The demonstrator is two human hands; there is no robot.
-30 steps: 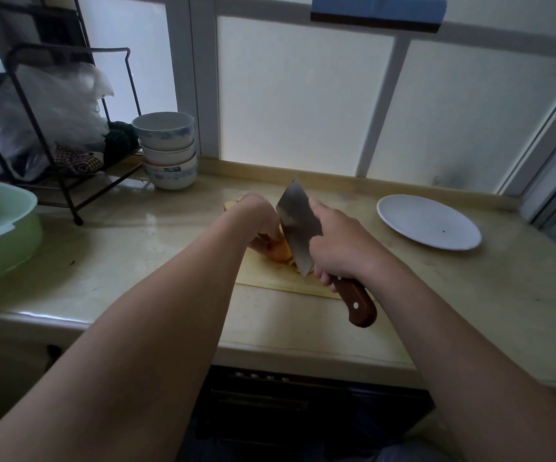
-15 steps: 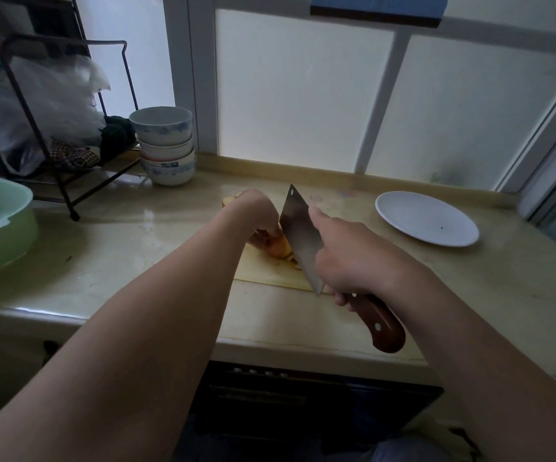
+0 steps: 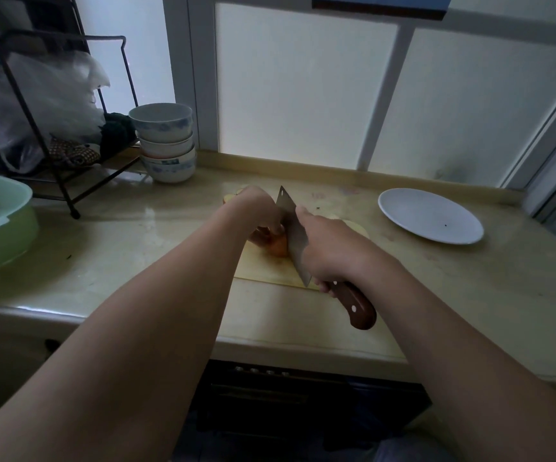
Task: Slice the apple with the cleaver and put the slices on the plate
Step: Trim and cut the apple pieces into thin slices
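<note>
Along the counter's (image 3: 136, 248) left edge sits a green basin (image 3: 3, 221), with a wire rack (image 3: 66, 181) and a stack of bowls (image 3: 166, 145) toward the back edge. Near the middle, on the cutting board (image 3: 263, 268), the left hand (image 3: 256, 211) curls over the apple (image 3: 278, 246) and pins it down; its fingertips are hidden. Right against the fruit's right side stands the cleaver (image 3: 295, 235), blade nearly upright, its wooden handle wrapped in the right hand (image 3: 333, 248), whose forefinger lies along the blade.

Half a second ago the handle was drawn further back toward the front edge; it has now come forward again, so this looks like a sawing stroke partway through a cut. Whether a slice has come free cannot be told, as the blade hides that side.

Toward the right edge, well apart from the board, the plate (image 3: 430, 216) holds no slices, as before, so the plating has not begun.
</note>
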